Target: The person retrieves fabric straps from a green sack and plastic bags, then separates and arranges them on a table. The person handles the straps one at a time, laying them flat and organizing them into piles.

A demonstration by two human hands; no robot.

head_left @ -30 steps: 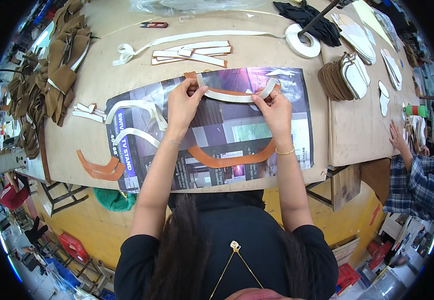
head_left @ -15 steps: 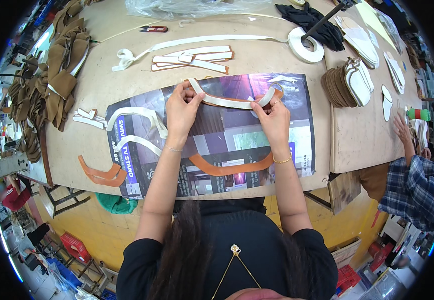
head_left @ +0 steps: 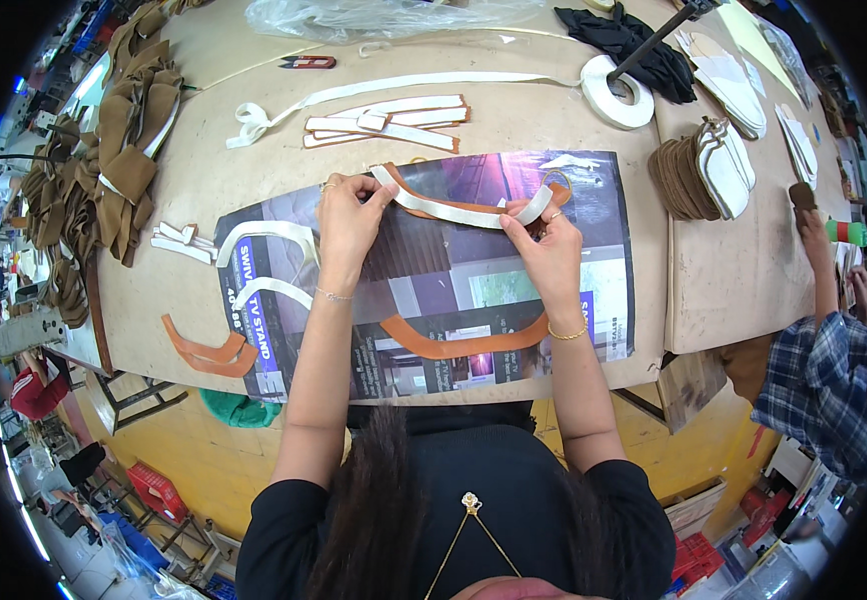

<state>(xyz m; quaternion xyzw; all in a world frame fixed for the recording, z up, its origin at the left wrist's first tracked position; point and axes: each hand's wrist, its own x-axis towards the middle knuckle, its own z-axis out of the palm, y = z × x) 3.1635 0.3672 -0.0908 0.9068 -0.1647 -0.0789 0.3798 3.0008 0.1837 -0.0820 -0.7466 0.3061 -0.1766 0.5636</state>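
Observation:
My left hand (head_left: 352,215) pinches the left end of a narrow white strip (head_left: 444,211) between thumb and fingers. Further along, my right hand (head_left: 552,245) has the strip pinched near its right end, which curls upward. Under and behind the white strip lies a curved tan leather strip (head_left: 560,193); its right tip shows past the white one. Both are over a dark printed sheet (head_left: 614,260). Nearer me on that sheet rests another curved tan strip (head_left: 454,346). White curved strips (head_left: 272,229) lie left of my left hand, and tan pieces (head_left: 204,355) lie at the sheet's lower left.
White-and-tan strips (head_left: 394,120) lie behind the sheet, near a white tape roll (head_left: 617,92) and red thread snips (head_left: 309,62). Brown cut pieces (head_left: 126,130) are heaped at left, others stacked (head_left: 699,170) at right. A co-worker's arm (head_left: 822,265) reaches in at far right.
The white strip's right part has shifted toward me, off the tan strip's edge, so more tan shows. My left hand moved slightly left. The co-worker's hand now holds a small brown piece.

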